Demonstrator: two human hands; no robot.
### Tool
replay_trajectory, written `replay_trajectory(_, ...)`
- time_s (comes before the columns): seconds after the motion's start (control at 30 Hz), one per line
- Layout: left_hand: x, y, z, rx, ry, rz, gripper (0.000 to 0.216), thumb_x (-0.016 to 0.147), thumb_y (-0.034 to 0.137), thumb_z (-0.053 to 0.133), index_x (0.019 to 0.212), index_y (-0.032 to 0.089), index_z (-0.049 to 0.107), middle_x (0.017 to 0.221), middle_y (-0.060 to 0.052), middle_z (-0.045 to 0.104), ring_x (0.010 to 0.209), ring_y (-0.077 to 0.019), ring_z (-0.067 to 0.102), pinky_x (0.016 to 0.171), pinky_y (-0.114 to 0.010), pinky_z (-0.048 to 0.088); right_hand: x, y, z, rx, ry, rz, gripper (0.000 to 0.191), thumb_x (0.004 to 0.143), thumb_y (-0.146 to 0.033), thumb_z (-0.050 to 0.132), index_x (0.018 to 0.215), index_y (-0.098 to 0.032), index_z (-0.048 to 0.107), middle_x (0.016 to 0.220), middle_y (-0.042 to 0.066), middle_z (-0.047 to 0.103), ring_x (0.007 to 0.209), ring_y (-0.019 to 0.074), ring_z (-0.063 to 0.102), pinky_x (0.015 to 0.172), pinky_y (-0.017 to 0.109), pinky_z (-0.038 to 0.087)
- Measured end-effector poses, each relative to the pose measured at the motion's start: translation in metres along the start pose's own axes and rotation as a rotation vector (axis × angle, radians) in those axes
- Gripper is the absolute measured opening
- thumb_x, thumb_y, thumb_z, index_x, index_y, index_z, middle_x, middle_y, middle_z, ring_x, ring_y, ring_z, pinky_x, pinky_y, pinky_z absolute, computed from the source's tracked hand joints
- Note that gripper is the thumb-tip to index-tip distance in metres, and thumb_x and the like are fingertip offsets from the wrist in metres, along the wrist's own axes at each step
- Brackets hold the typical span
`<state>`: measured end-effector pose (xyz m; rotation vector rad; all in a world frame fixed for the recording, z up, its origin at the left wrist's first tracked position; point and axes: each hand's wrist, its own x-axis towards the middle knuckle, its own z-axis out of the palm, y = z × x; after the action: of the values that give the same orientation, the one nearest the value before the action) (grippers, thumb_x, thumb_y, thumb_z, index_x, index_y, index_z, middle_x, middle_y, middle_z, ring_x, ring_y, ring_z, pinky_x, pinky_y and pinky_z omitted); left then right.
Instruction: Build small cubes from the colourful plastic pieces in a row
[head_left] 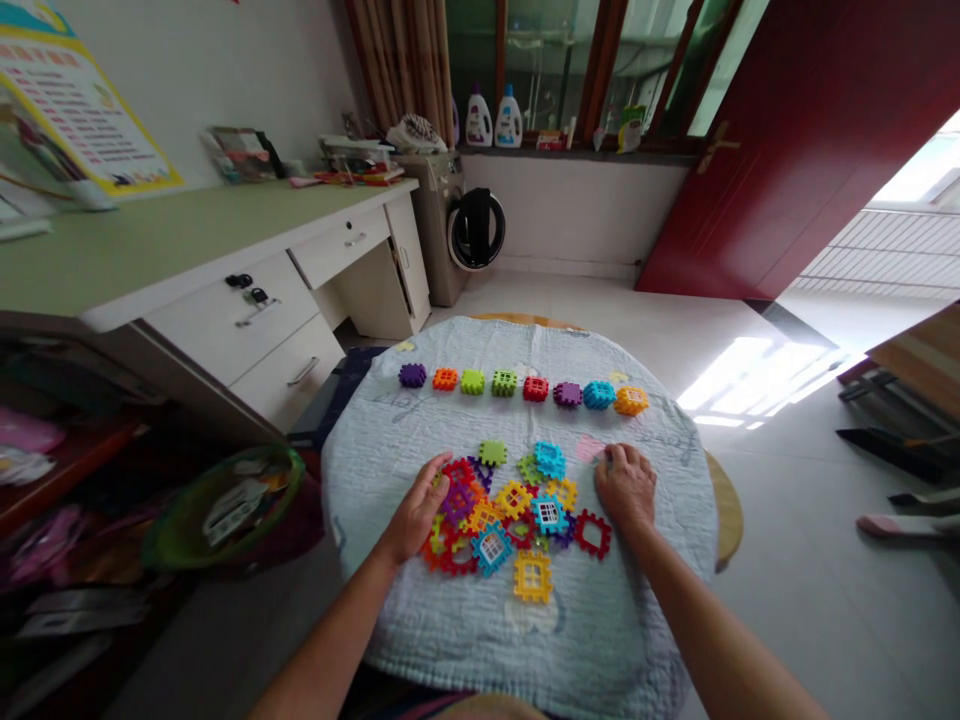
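Note:
A loose pile of plastic interlocking tiles (517, 500) in several colours lies mid-table. My left hand (421, 508) rests against the pile's left edge, fingers extended and thumb towards a purple tile (457, 503); its fingertips are partly hidden. To the right of the pile, my right hand (628, 485) lies palm down on the cloth with its fingers slightly bent, holding nothing. Near it is a dark red square frame tile (592, 534). A yellow window tile (532, 577) lies at the pile's near side. Beyond the pile stands a row of small block stacks, among them a red stack (535, 389).
A pale patterned cloth (600, 640) covers the round table. On the left are a desk (225, 235) with drawers and a green-rimmed basket (169, 540). A washing machine (439, 225) with its door ajar stands behind, and a red door (787, 150) is at right.

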<state>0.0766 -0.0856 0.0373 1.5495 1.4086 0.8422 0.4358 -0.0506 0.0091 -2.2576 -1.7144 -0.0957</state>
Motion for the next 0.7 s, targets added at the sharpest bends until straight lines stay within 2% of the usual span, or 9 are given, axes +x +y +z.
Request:
replay_trajectory(0.13, 0.006, 0.001, -0.006, -0.163, 0.091, -0.002, 0.055, 0.098, 0.052, 0.023, 0.141, 0.02, 0.039, 0.149, -0.012, 0.043, 0.142, -0.0223, 0.035, 0.118, -0.043, 0.029, 0.0, 0.0, 0.001, 0.002, 0.012, -0.002, 0.025, 0.093, -0.031, 0.046, 0.109, -0.02, 0.061, 0.117, 0.007, 0.06, 0.105, 0.0224, 0.05, 0.088, 0.034, 0.03)
replay_trajectory(0.23, -0.001, -0.004, -0.022, -0.009, 0.03, 0.01, 0.06, 0.094, 0.057, 0.037, 0.142, 0.022, 0.037, 0.15, -0.011, 0.04, 0.143, -0.0252, 0.033, 0.118, -0.046, 0.028, 0.0, 0.001, 0.001, 0.003, 0.011, 0.001, 0.025, 0.093, -0.031, 0.046, 0.109, -0.02, 0.062, 0.117, 0.008, 0.06, 0.105, 0.0228, 0.05, 0.089, 0.034, 0.03)
replay_trajectory(0.3, -0.012, -0.009, -0.031, 0.209, -0.089, 0.066, 0.081, 0.079, 0.062, 0.06, 0.146, 0.024, 0.033, 0.154, -0.012, 0.033, 0.145, -0.0309, 0.026, 0.119, -0.051, 0.023, 0.0, 0.001, 0.002, 0.005, 0.004, -0.001, 0.026, 0.092, -0.03, 0.046, 0.109, -0.02, 0.062, 0.117, 0.008, 0.06, 0.105, 0.0231, 0.049, 0.089, 0.035, 0.03)
replay_trajectory(0.37, -0.025, -0.013, -0.034, 0.41, -0.209, 0.121, 0.114, 0.056, 0.06, 0.08, 0.15, 0.026, 0.026, 0.159, -0.015, 0.022, 0.147, -0.0384, 0.016, 0.118, -0.058, 0.019, 0.0, 0.002, 0.002, 0.005, 0.001, -0.002, 0.025, 0.092, -0.03, 0.047, 0.109, -0.02, 0.062, 0.117, 0.008, 0.06, 0.105, 0.0231, 0.049, 0.089, 0.035, 0.03)
replay_trajectory(0.43, -0.036, -0.016, -0.03, 0.536, -0.283, 0.137, 0.135, 0.041, 0.054, 0.088, 0.153, 0.028, 0.017, 0.161, -0.017, 0.013, 0.147, -0.0435, 0.01, 0.116, -0.062, 0.019, 0.0, 0.002, 0.002, 0.004, 0.004, -0.004, 0.025, 0.091, -0.03, 0.047, 0.109, -0.02, 0.062, 0.117, 0.008, 0.06, 0.105, 0.023, 0.049, 0.088, 0.035, 0.03)
replay_trajectory(0.47, -0.04, -0.017, -0.025, 0.569, -0.299, 0.138, 0.139, 0.038, 0.051, 0.09, 0.153, 0.029, 0.014, 0.161, -0.017, 0.01, 0.147, -0.0445, 0.009, 0.115, -0.063, 0.02, 0.0, 0.002, 0.002, 0.003, 0.008, -0.004, 0.025, 0.091, -0.029, 0.047, 0.108, -0.02, 0.062, 0.117, 0.008, 0.06, 0.105, 0.0229, 0.049, 0.088, 0.035, 0.03)
replay_trajectory(0.57, -0.04, -0.016, -0.009, 0.581, -0.278, 0.167, 0.133, 0.047, 0.045, 0.088, 0.154, 0.031, 0.01, 0.162, -0.016, 0.01, 0.147, -0.0425, 0.011, 0.115, -0.062, 0.021, 0.0, 0.002, 0.002, 0.002, 0.012, -0.005, 0.024, 0.091, -0.029, 0.047, 0.108, -0.02, 0.062, 0.117, 0.008, 0.06, 0.104, 0.0227, 0.05, 0.087, 0.034, 0.03)
replay_trajectory(0.7, -0.014, -0.011, 0.006, 0.522, -0.192, 0.234, 0.098, 0.073, 0.038, 0.073, 0.152, 0.028, 0.015, 0.159, -0.014, 0.022, 0.146, -0.0337, 0.022, 0.118, -0.055, 0.024, 0.0, 0.001, 0.002, 0.008, 0.013, -0.005, 0.024, 0.092, -0.03, 0.047, 0.108, -0.02, 0.062, 0.116, 0.007, 0.06, 0.104, 0.0225, 0.05, 0.088, 0.034, 0.03)
